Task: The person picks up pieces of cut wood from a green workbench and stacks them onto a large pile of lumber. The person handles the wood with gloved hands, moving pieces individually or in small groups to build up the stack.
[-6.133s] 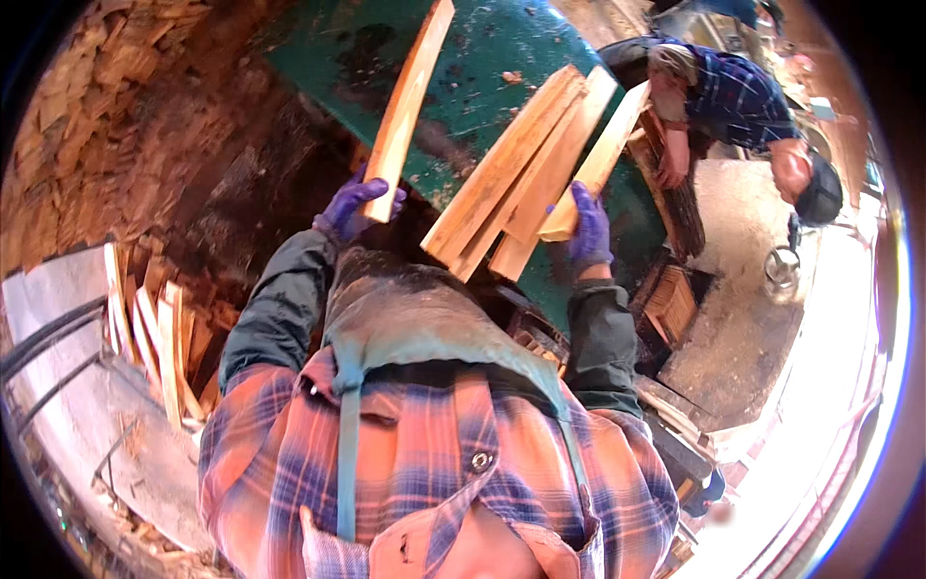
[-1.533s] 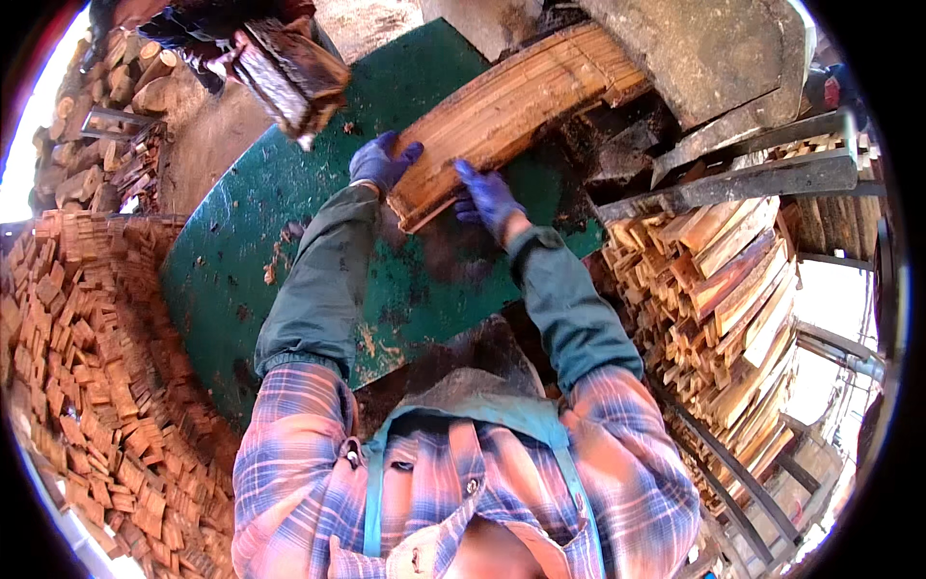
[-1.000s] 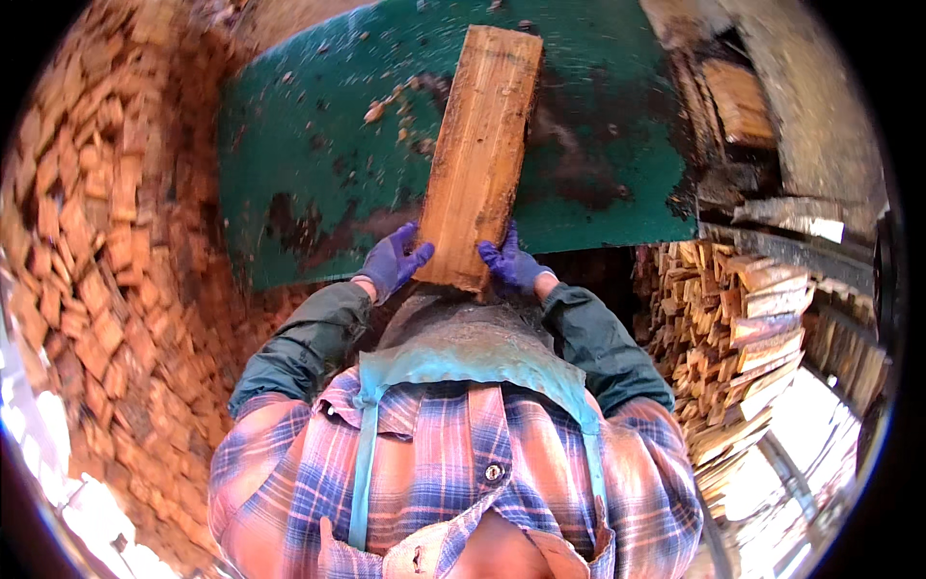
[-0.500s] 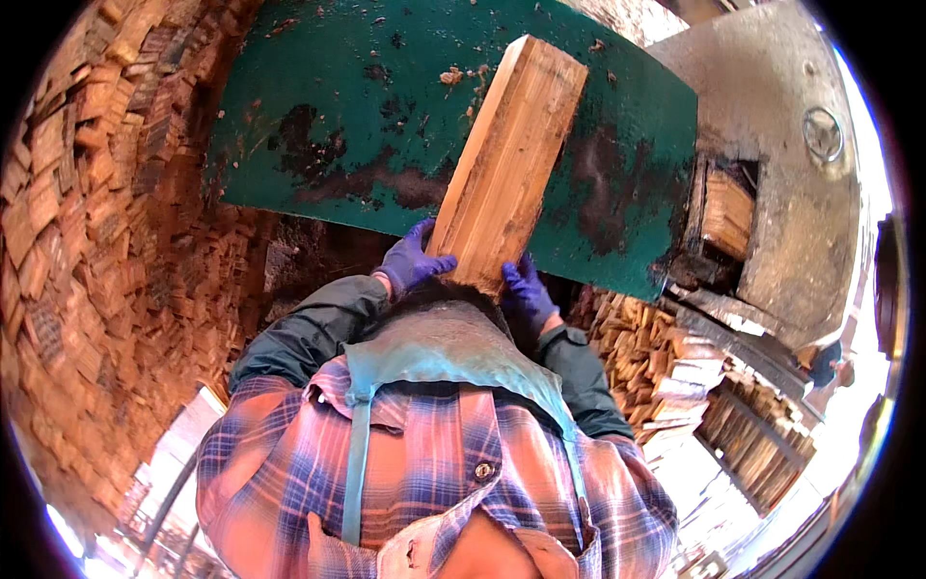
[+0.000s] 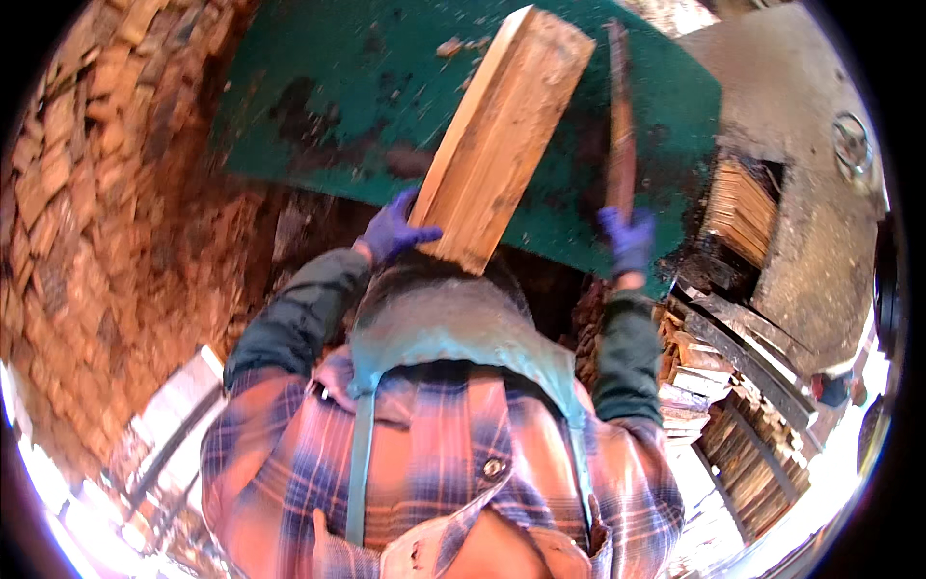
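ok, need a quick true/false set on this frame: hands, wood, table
1. The left hand holds the near end of a thick bundle of wood. True.
2. The right hand is empty. False: it grips a thin dark strip of wood that stands apart from the bundle.
3. Both hands wear purple gloves. True.
4. The table top beneath the wood is red. False: it is green, with dark worn patches.
5. Split wood is piled on the person's left. True.
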The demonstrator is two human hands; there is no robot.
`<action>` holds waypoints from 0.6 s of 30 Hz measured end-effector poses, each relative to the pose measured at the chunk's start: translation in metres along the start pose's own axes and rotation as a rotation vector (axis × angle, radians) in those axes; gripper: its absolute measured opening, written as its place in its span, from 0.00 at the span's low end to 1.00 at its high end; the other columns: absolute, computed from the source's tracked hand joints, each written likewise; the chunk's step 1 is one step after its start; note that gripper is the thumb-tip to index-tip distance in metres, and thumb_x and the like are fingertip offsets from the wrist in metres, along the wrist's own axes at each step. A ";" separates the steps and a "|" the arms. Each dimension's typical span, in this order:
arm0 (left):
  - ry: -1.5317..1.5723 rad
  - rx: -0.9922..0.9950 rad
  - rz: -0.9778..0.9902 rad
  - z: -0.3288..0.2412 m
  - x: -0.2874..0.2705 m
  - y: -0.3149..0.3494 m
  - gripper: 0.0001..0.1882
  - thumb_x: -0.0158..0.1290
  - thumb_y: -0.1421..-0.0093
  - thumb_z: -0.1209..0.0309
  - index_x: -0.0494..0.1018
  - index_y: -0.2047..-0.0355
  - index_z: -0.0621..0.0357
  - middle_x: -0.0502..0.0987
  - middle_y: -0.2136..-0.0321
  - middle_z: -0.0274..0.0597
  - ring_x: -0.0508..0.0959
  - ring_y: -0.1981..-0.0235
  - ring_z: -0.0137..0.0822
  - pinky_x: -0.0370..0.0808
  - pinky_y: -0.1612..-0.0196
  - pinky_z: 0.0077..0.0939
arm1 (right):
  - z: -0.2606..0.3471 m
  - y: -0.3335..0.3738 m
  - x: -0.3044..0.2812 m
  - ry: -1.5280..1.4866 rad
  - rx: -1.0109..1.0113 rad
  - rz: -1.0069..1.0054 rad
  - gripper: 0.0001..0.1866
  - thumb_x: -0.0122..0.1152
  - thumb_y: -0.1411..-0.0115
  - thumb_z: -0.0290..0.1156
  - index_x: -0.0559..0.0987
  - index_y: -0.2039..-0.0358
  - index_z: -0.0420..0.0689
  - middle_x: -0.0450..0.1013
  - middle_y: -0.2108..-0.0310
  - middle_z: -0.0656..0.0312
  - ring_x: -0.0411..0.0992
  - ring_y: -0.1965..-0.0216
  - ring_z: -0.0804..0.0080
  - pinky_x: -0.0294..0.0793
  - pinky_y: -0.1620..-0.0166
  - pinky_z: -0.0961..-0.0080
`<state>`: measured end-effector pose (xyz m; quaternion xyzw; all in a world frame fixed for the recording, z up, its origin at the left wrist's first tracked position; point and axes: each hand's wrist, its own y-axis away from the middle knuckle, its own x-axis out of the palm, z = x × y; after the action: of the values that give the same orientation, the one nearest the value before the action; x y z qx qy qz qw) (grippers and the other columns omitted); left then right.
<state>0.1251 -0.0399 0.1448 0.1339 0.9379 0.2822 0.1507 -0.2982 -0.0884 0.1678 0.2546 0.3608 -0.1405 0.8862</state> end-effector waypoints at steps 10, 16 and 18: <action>0.249 -0.017 0.085 0.002 0.016 -0.002 0.52 0.68 0.49 0.53 0.53 0.31 0.59 0.65 0.38 0.50 0.64 0.37 0.39 0.61 0.36 0.34 | 0.054 0.034 0.171 -0.527 -0.407 -0.094 0.27 0.58 0.34 0.42 0.68 0.41 0.38 0.70 0.46 0.55 0.70 0.48 0.65 0.69 0.43 0.67; -0.125 0.144 -0.112 -0.019 0.020 0.027 0.48 0.61 0.45 0.46 0.57 0.34 0.62 0.67 0.41 0.61 0.69 0.39 0.48 0.63 0.37 0.35 | 0.078 0.036 0.155 -1.468 0.286 0.700 0.33 0.61 0.39 0.50 0.66 0.40 0.45 0.70 0.46 0.57 0.72 0.49 0.62 0.74 0.47 0.62; -0.369 0.142 -0.155 -0.072 0.010 0.061 0.46 0.57 0.45 0.45 0.58 0.34 0.62 0.70 0.46 0.65 0.72 0.45 0.55 0.68 0.42 0.40 | 0.090 0.041 0.146 -1.448 0.248 0.759 0.31 0.58 0.37 0.49 0.68 0.40 0.45 0.71 0.45 0.58 0.70 0.46 0.62 0.71 0.43 0.63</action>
<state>0.0998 -0.0223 0.2352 0.1210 0.9194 0.1735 0.3316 -0.1276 -0.1132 0.1334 0.3016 -0.4279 0.0002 0.8520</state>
